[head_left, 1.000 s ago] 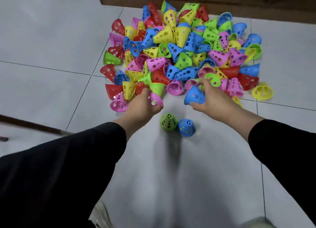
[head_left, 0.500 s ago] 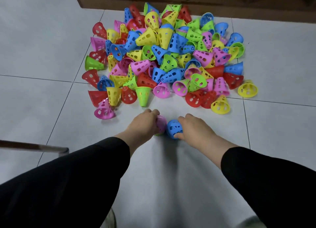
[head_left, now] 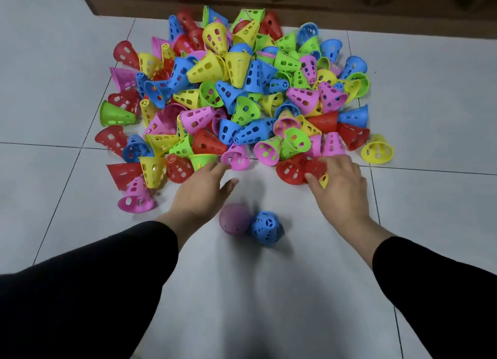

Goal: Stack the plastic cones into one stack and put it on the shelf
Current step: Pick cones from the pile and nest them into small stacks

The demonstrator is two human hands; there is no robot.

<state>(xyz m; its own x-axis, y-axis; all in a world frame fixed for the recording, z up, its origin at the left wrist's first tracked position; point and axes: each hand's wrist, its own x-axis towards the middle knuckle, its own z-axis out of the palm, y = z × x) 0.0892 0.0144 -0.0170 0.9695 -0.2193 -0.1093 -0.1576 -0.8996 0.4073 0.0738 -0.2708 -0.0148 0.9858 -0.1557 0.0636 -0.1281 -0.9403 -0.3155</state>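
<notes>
Two hands reach out over the white tiled floor (head_left: 53,62) toward a big pile of plastic cones (head_left: 236,89) in the upper middle of the frame. Each cone has little holes in it, and they come in red, yellow, blue, green and pink, lying every which way. The left hand (head_left: 200,190) is at the lower left edge of the pile with its fingers spread out flat, and its fingertips touch a pink cone (head_left: 236,157) and a green cone (head_left: 201,161); it holds nothing. The right hand (head_left: 340,188) is at the lower right edge of the pile, also spread open, with its fingers lying on two red cones (head_left: 295,170) and over a yellow cone (head_left: 324,180); it holds nothing too. Below the hands, near the middle of the frame, a pink cone stack (head_left: 234,218) and a blue cone stack (head_left: 266,227) stand upright on the floor, just beside each other and apart from the pile. Both arms wear black sleeves (head_left: 80,291). Along the top of the frame runs the brown bottom edge of the shelf (head_left: 295,6), right behind the pile.
</notes>
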